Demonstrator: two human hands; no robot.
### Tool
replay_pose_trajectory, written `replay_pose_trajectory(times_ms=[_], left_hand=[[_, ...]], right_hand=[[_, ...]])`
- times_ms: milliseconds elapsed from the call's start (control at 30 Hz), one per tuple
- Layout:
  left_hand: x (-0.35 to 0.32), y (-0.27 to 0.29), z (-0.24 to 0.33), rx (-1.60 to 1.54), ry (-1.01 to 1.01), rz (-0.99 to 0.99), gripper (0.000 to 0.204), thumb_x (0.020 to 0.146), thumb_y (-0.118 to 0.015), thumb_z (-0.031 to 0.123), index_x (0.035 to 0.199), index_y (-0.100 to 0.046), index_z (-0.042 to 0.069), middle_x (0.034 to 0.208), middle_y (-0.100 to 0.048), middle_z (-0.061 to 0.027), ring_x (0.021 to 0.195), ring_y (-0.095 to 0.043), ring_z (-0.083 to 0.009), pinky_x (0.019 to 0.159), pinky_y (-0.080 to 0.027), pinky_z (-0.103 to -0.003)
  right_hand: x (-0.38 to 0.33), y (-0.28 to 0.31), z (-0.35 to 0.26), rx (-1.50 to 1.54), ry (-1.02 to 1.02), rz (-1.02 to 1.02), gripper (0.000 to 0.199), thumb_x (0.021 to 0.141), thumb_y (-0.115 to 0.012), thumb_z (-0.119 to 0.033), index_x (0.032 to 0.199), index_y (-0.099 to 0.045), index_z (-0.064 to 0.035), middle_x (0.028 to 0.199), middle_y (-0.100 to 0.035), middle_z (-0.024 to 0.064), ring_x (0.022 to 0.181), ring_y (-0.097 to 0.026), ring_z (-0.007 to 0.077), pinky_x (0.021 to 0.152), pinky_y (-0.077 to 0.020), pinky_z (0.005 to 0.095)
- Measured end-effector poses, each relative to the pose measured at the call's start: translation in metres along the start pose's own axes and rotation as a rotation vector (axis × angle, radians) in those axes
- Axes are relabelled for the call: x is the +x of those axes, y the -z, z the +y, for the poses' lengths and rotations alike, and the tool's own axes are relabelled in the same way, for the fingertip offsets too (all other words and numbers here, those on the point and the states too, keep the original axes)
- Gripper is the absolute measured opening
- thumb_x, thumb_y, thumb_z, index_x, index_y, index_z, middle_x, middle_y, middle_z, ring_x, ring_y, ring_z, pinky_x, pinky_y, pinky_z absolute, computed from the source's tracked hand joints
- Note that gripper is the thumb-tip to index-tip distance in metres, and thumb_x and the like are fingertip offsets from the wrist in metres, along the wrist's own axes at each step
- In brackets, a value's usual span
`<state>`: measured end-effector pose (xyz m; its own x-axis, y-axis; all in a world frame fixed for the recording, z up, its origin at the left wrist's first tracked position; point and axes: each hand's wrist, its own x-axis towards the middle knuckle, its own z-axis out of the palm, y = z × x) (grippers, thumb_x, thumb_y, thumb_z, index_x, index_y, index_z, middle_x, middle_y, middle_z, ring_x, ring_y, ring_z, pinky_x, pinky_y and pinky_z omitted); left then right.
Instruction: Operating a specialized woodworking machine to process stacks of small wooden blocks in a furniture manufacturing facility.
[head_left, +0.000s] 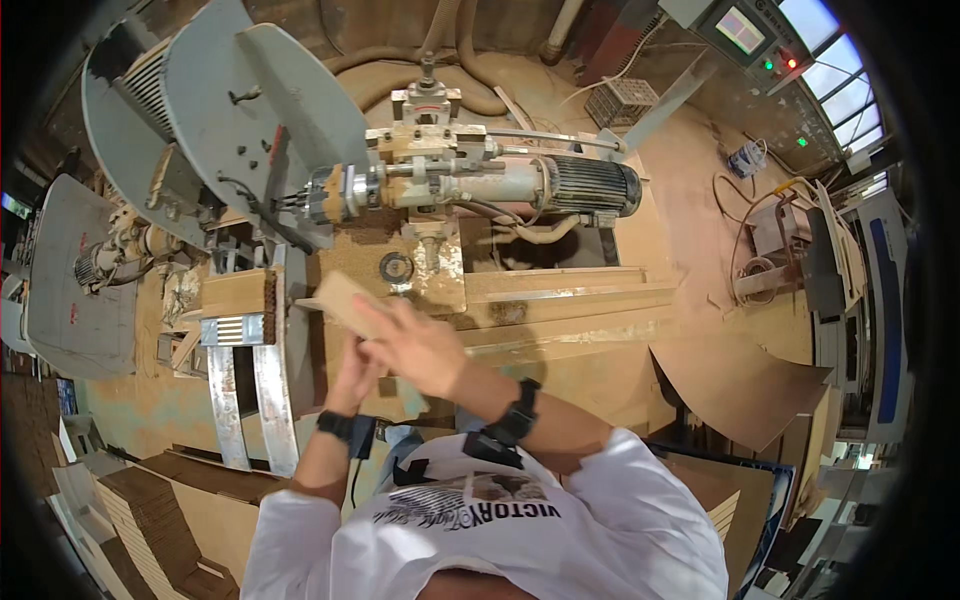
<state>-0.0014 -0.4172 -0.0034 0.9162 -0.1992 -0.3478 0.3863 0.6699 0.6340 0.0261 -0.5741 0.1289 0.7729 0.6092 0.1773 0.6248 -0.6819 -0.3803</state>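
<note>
A short, pale wooden board (343, 300) is raised at a slant in front of me, its far end tipped to the left. My right hand (425, 352) grips its near right edge, with the fingers lying over the upper face. From below, my left hand (355, 374) closes near the same end, close under my right hand; its fingertips are partly hidden. Just beyond the board stands a dusty machine with a dark ribbed motor (592, 187) and a cutter head (330, 194) on its left. A black ring (396, 267) lies on the machine bed.
To the left, a stack of boards (236, 295) rests on metal rails (272, 400). Large grey guards (255, 110) rise at the far left. A curved brown sheet (735, 390) sits at the right. A control panel (745, 32) with lit lamps hangs at the far right, and cut boards (150, 515) stand at the near left.
</note>
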Motion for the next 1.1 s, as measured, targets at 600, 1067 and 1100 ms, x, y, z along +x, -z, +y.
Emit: replay_pose_trajectory(times_ms=[600, 1067, 1100], left_hand=[[0.227, -0.135, -0.301, 0.014, 0.882, -0.118, 0.069, 0.081, -0.034, 0.066, 0.119, -0.050, 0.011, 0.121, -0.050, -0.0082, 0.111, -0.045, -0.0195, 0.095, -0.035, -0.034], [0.205, -0.118, -0.286, 0.203, 0.425, 0.030, 0.039, 0.085, -0.052, 0.044, 0.100, -0.060, 0.009, 0.090, -0.063, -0.0046, 0.080, -0.060, -0.0175, 0.070, -0.048, -0.031], [0.197, -0.116, -0.273, 0.222, 0.481, 0.063, 0.036, 0.085, -0.052, 0.042, 0.098, -0.059, 0.009, 0.089, -0.063, -0.0039, 0.080, -0.059, -0.0157, 0.069, -0.047, -0.030]], right_hand=[[-0.199, -0.062, 0.258, 0.135, -1.014, 0.260, 0.049, 0.088, -0.043, -0.019, 0.135, -0.030, -0.0170, 0.119, -0.044, 0.0187, 0.099, -0.051, 0.0376, 0.077, -0.0456, 0.0419], [-0.205, -0.083, 0.257, 0.131, -0.933, 0.324, 0.047, 0.089, -0.042, -0.021, 0.135, -0.030, -0.0153, 0.122, -0.044, 0.0191, 0.101, -0.050, 0.0374, 0.079, -0.0445, 0.0404], [-0.205, -0.083, 0.257, 0.118, -0.945, 0.310, 0.048, 0.089, -0.042, -0.019, 0.135, -0.030, -0.0129, 0.119, -0.046, 0.0187, 0.102, -0.050, 0.0357, 0.082, -0.0420, 0.0391]])
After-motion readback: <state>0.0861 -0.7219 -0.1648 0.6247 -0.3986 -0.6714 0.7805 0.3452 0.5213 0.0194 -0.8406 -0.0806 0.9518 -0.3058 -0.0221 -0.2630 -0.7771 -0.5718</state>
